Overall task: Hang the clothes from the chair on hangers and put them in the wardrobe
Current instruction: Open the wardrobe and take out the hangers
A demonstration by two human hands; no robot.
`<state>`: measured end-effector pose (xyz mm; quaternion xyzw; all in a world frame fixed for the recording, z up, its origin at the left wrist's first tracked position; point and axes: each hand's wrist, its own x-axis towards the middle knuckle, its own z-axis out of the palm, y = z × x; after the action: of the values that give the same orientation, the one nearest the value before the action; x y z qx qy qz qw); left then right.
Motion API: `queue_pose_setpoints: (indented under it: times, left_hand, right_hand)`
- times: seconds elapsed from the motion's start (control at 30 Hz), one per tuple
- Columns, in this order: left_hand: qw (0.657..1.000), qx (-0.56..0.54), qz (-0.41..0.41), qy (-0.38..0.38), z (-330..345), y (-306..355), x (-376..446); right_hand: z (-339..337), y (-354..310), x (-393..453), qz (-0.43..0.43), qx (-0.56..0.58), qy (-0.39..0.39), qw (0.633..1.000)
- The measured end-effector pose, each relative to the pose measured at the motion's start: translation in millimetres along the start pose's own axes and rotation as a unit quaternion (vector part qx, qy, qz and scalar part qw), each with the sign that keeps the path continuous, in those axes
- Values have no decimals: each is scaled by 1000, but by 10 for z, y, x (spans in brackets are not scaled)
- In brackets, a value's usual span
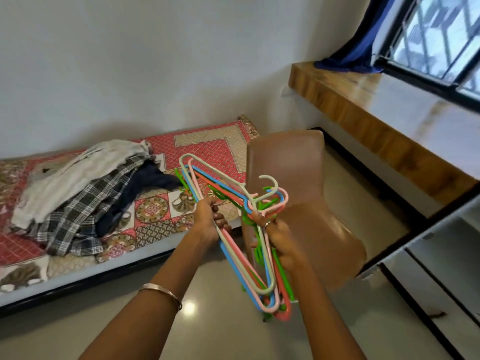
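Bundle of coloured plastic hangers point(241, 229): gripped by both hands, long axis running upper-left to lower-right. Left hand point(210, 222) clamps shoulder bars; right hand point(281, 242) clamps near hooks. Heap of grey, plaid, navy clothes point(85, 188) on bed, nearer left hand.

No text, label, brand, number or sign is showing legibly anywhere in the room; nothing in view is carrying readable writing.

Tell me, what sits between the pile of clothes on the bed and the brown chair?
In the head view, the bunch of plastic hangers, gripped by both hands, hangs between the clothes pile and the chair.
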<state>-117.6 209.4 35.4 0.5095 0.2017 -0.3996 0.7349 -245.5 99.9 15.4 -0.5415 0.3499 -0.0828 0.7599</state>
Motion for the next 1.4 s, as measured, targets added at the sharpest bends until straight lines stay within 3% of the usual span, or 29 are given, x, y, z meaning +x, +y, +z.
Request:
queue_pose_setpoints:
  times: [0.13,0.4,0.53,0.7,0.8,1.0,1.2,1.4]
  left_hand:
    - [1000,-10,-6,27,-374,534,519]
    - [996,54,2,72,-553,1269,1451]
    - [992,83,-42,90,-536,1644,2206]
    - [981,130,-112,89,-292,2062,3080]
    - [976,156,-122,95,37,2390,3718]
    - [973,196,-114,53,376,2471,4336]
    - [948,276,-154,-35,724,2242,5332]
    - [948,257,-172,-77,967,1765,6318]
  right_hand:
    - [654,48,603,72,-36,-27,996]
    - [1272,-29,1732,39,-116,17,992]
    - [1490,-49,2652,32,-171,41,984]
    - [1624,-148,3634,91,-188,46,977]
    - [1612,-306,4443,110,-193,110,969]
    - [1507,-270,5111,141,-140,229,953]
    - [1137,56,6028,143,-83,373,913]
    - [735,592,6673,141,-40,403,904]
